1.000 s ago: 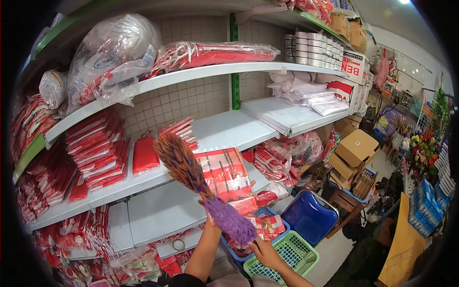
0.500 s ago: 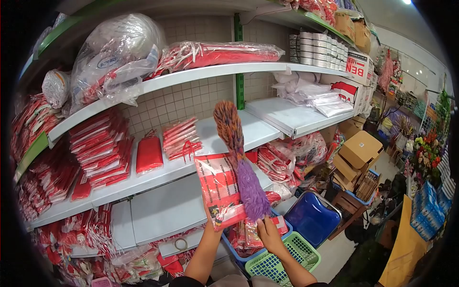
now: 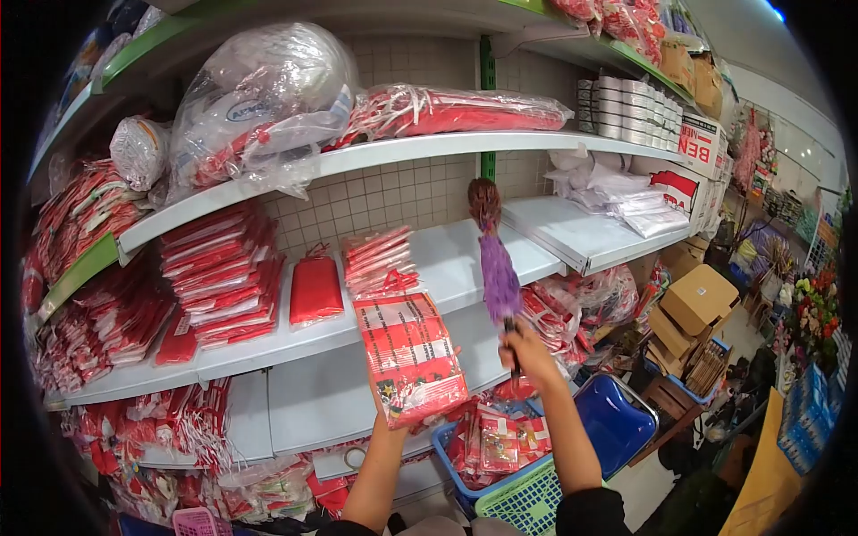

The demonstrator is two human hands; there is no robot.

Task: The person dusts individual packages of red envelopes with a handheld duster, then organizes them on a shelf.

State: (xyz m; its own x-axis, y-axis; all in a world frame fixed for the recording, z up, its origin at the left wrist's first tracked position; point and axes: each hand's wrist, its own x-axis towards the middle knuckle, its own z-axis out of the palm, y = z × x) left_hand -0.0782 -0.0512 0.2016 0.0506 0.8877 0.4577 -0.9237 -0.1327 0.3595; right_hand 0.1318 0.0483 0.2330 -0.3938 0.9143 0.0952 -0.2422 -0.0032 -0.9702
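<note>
My right hand (image 3: 527, 354) is wrapped round the dark handle of a fluffy duster (image 3: 499, 272), purple below and brown at its tip, held upright in front of the middle shelf. In my left hand (image 3: 391, 423) is a flat plastic-wrapped red and white packet (image 3: 409, 344) with printed lines, gripped by its lower edge; the fingers are mostly hidden behind it. Just beyond the packet lies a small pile of red and white packets (image 3: 380, 261) on the middle shelf (image 3: 451, 246). Beside that pile is a red wrapped bundle (image 3: 315, 290).
A tall stack of red packets (image 3: 222, 277) stands at the left. Below my hands are a blue basket (image 3: 444, 438) of packets and a green basket (image 3: 518, 500). A blue chair (image 3: 617, 424) and open cardboard boxes (image 3: 702, 295) are at the right. Large plastic bags (image 3: 268, 107) lie on the upper shelf (image 3: 402, 154).
My right hand has moved up and away from the packet, taking the duster with it toward the shelf. The packet in my left hand is now uncovered. The view has shifted slightly.
</note>
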